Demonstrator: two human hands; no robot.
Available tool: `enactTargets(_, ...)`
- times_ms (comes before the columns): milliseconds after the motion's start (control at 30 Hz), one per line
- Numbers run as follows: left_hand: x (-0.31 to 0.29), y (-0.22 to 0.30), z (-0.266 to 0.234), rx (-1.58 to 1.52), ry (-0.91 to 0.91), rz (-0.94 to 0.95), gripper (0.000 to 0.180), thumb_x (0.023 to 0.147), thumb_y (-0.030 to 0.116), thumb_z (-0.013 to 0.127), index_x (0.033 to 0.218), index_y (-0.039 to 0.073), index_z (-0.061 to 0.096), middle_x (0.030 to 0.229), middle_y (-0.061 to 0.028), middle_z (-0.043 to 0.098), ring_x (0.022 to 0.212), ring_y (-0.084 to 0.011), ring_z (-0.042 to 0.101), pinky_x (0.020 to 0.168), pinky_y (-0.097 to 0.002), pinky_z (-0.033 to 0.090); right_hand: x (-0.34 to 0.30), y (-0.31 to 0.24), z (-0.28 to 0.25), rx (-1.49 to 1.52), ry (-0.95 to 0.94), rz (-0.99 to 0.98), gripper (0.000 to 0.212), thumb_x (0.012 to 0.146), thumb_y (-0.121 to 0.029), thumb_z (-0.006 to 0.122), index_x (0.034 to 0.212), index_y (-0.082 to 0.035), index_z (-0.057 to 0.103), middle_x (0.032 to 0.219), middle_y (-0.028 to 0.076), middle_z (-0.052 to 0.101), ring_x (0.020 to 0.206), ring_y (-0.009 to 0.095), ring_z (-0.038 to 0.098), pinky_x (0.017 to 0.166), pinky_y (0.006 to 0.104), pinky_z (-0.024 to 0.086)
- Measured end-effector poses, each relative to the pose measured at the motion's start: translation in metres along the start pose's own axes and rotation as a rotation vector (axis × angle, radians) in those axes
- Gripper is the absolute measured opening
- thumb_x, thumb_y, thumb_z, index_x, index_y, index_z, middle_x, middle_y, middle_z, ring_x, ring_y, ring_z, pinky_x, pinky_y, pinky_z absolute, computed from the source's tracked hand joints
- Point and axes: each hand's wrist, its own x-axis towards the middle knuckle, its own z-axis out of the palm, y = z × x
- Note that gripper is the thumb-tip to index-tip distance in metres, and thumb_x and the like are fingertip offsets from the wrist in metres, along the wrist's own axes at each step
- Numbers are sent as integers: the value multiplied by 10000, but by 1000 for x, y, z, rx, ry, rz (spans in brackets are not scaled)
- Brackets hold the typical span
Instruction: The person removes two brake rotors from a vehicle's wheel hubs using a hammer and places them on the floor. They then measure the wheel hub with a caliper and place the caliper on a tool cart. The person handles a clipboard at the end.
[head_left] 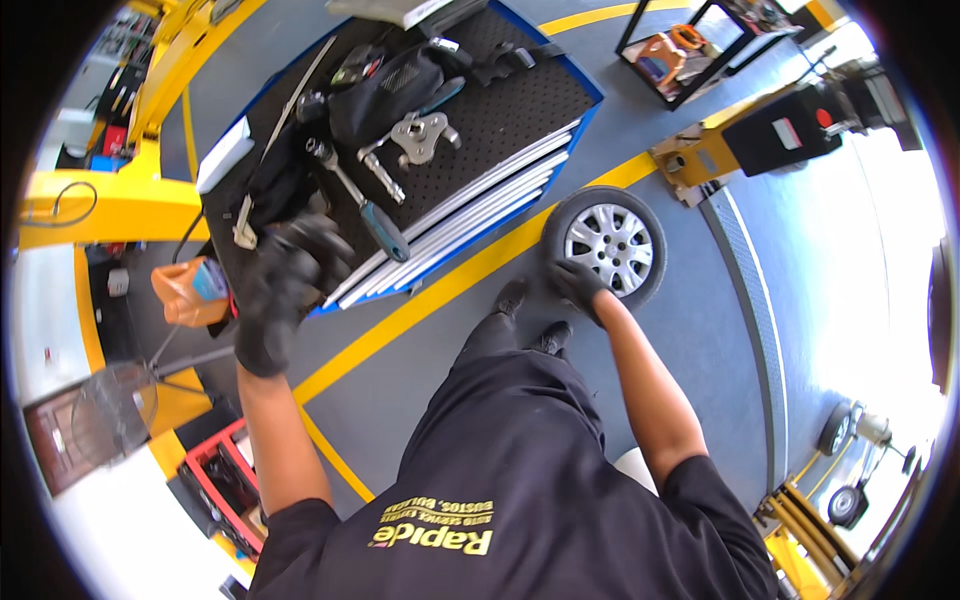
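My right hand (578, 287), in a black glove, rests at the near left edge of a wheel (610, 243) with a silver hubcap. Its fingers look stretched out along the tyre, closing on nothing. At the front left corner of a tool cabinet (520, 90), my left hand (290, 275), also gloved, is smeared by motion; whether it grips anything is hidden. Beyond it on the black mat lie a teal-handled ratchet (383, 232), a metal socket extension (382, 177) and a steel three-armed tool (422, 137). A metal tool end (243, 225) shows beside the left hand.
Dark cloth or a bag (385, 100), a long metal rod (298, 92) and a white box (225, 155) lie on the cabinet. Left stand an orange jug (190, 290) and yellow lift post (110, 208). A lift arm (760, 140) reaches in beyond the wheel.
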Motion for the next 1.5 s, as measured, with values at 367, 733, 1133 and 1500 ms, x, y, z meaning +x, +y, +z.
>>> enactTargets(367,-145,-157,118,-201,-176,-771,431,1028,197,619,1399,1,519,1228,-95,630,1134,-149,601,1003,-304,481,240,49,114,757,205,655,331,1071,-280,425,1269,-64,580,1307,80,657,1153,280,658,895,421,595)
enactTargets(733,-168,-243,106,-251,94,-804,398,1027,190,607,1376,13,536,1175,-57,643,1116,-137,598,980,-280,461,277,90,128,873,320,847,239,1019,-160,510,1219,-61,596,1130,113,688,1002,302,684,828,439,607)
enactTargets(1133,-111,-333,97,-158,86,-736,358,1037,255,604,1337,59,596,1089,-33,698,989,-137,663,860,-293,518,247,136,139,825,263,537,206,974,-125,556,1160,-127,644,1014,101,712,807,242,716,702,384,611)
enactTargets(1500,35,-444,7,-1371,834,-333,222,939,153,564,1068,42,707,1115,-145,742,976,-314,708,892,-517,595,152,198,107,198,145,552,302,982,-249,520,1170,-77,683,1114,188,731,934,343,726,793,446,588)
